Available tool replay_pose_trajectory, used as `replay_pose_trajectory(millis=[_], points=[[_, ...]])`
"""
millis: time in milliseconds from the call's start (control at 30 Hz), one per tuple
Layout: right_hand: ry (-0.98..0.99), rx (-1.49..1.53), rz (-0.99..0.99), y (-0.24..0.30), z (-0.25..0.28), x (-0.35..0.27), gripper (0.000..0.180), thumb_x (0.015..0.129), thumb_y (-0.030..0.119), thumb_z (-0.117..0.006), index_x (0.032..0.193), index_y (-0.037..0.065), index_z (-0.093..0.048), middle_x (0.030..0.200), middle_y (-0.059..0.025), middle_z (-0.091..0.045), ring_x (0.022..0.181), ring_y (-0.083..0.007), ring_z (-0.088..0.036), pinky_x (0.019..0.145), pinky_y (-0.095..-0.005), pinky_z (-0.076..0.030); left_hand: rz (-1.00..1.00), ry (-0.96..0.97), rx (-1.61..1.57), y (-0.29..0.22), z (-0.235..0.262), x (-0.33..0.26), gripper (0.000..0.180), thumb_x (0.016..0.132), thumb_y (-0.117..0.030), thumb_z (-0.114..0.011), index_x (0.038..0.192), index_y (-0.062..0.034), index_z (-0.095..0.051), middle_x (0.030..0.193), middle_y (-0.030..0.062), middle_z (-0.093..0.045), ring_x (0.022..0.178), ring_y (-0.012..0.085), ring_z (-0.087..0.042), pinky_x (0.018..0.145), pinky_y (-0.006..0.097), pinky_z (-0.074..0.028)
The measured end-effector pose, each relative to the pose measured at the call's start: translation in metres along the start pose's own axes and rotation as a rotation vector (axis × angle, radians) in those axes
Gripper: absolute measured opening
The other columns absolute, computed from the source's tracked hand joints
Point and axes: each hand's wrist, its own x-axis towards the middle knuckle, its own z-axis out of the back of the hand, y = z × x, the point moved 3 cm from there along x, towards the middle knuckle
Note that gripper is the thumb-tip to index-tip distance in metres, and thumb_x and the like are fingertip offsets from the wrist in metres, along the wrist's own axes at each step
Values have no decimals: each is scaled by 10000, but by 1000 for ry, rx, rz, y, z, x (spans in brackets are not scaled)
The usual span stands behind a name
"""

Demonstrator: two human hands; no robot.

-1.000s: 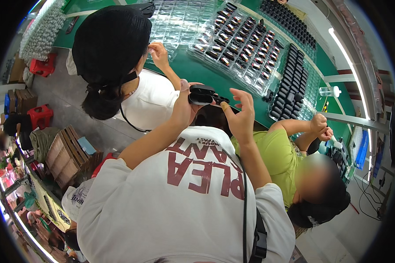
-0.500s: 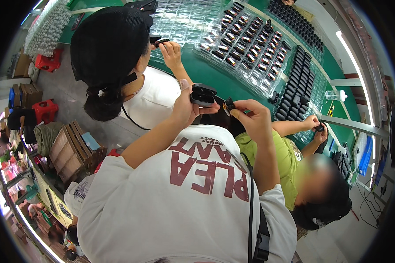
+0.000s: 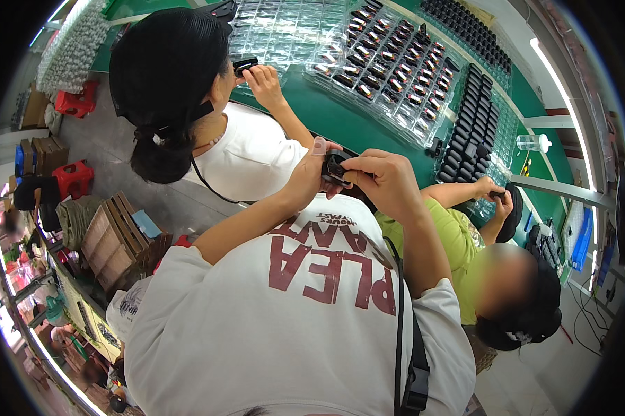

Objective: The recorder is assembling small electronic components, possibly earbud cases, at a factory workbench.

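My left hand [image 3: 307,175] is closed round a small black hinged case [image 3: 332,161], held in front of my chest with its lid up. Over the case's opening, my right hand [image 3: 387,177] pinches with thumb and forefinger. Those fingertips press a small black part into or against the case. Most of that part is hidden by the fingers, so I cannot tell how deep it sits.
On the green table [image 3: 285,111] lie a clear tray of small black and white pieces [image 3: 389,66] and rows of black cases [image 3: 468,132]. Co-workers sit close on both sides, a white sleeve [image 3: 253,139] left and a green shirt [image 3: 441,232] right. A clear bottle [image 3: 532,143] stands farther right.
My right hand has moved left with the small black part, bringing it to the case. The case has shifted slightly right and down in my left hand.
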Motion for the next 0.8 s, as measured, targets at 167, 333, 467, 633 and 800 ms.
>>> replay_pose_trajectory(millis=[167, 333, 467, 633, 800], points=[[-107, -183, 203, 4, -14, -3, 175, 705, 49, -713, 878, 34, -688, 771, -84, -639, 613, -248, -602, 560, -306, -477, -34, -29, -27, 2, 3, 1, 559, 954, -560, -242, 1152, -63, -404, 834, 94, -567, 611, 174, -563, 515, 281, -455], [-102, -118, 199, 11, -18, -5, 210, 692, 56, -717, 899, 44, -686, 831, -80, -652, 645, -250, -622, 572, -314, -493, -58, -164, -113, 8, 9, 5, 562, 955, -557, -236, 1082, -60, -466, 869, 87, -567, 642, 172, -576, 533, 286, -481], [-185, -251, 256, 13, -29, -8, 220, 692, 48, -709, 911, 44, -686, 857, -81, -653, 687, -249, -628, 599, -327, -498, -69, -175, -149, 11, 9, 5, 585, 943, -587, -221, 1070, -61, -443, 848, 70, -545, 655, 138, -566, 523, 261, -488], [-209, -191, 212, -6, -29, -10, 241, 695, 39, -699, 935, 43, -682, 825, -83, -654, 727, -251, -626, 640, -332, -496, 92, -102, -63, -3, 5, 0, 635, 884, -653, -360, 1004, -41, -482, 753, 87, -588, 529, 133, -557, 462, 247, -470], [-221, -364, 208, -6, -24, -9, 191, 689, 29, -701, 873, 34, -648, 784, -86, -644, 710, -268, -621, 641, -317, -499, -4, -84, 502, -24, 12, 2, 378, 884, -352, -607, 887, 24, -569, 651, 65, -591, 518, 108, -571, 491, 237, -515]])
